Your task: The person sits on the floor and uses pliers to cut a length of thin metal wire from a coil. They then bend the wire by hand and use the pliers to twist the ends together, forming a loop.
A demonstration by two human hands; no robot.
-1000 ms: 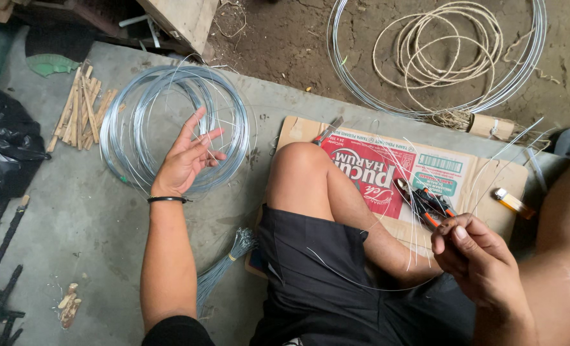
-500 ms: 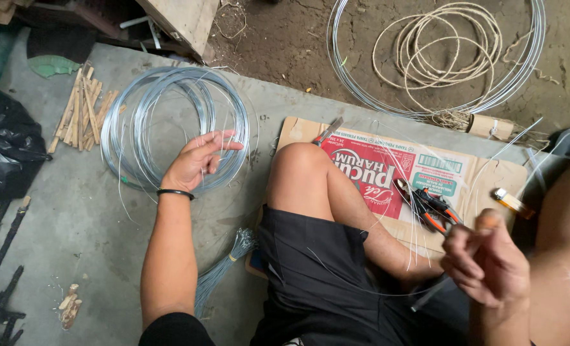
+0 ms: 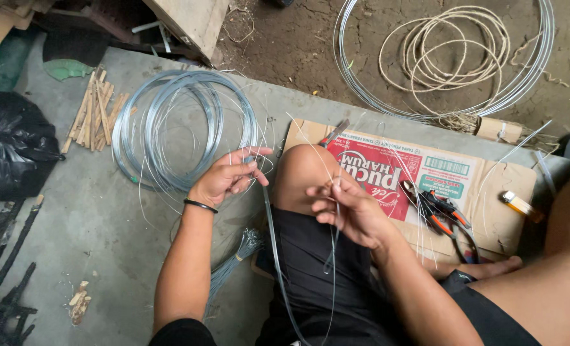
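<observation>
The left hand (image 3: 228, 176) pinches a wire (image 3: 273, 243) beside the wire coil (image 3: 169, 122) on the floor. The right hand (image 3: 349, 208), closed over the knee, grips thin wire strands (image 3: 333, 256) hanging down across the shorts.

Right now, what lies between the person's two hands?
In the head view, the bent knee sits between the left hand and right hand, with thin wire strands running past it.

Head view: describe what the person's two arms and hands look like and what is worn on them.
Both arms are bare to the upper arm. The left hand has a thin black band around its wrist, and a black sleeve edge shows above it. The right hand wears nothing: no glove, no band.
</observation>
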